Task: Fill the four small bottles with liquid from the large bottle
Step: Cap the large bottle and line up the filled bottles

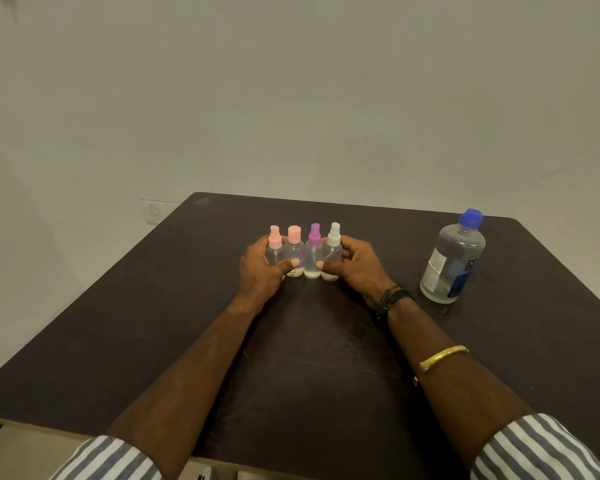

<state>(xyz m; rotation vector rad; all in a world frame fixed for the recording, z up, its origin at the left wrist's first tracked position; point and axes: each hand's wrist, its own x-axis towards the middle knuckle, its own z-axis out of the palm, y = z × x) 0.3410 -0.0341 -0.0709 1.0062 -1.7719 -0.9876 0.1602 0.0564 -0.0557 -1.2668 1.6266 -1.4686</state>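
The left hand (258,271) curls round the pink-sprayer bottle (276,253) at one end of a row, its thumb (289,263) laid across the front as far as the pink-capped bottle (294,249). The right hand (359,266) curls round the white-sprayer bottle (334,252) at the other end, thumb (326,266) in front. Between them stands the purple-sprayer bottle (313,261), so all four small bottles sit upright, touching side by side, squeezed together on the dark table (153,323) (all tops on). The large bottle (454,258), clear with a blue cap (470,218), stands well apart to the right of the right hand, which wears a dark wristband (394,297)
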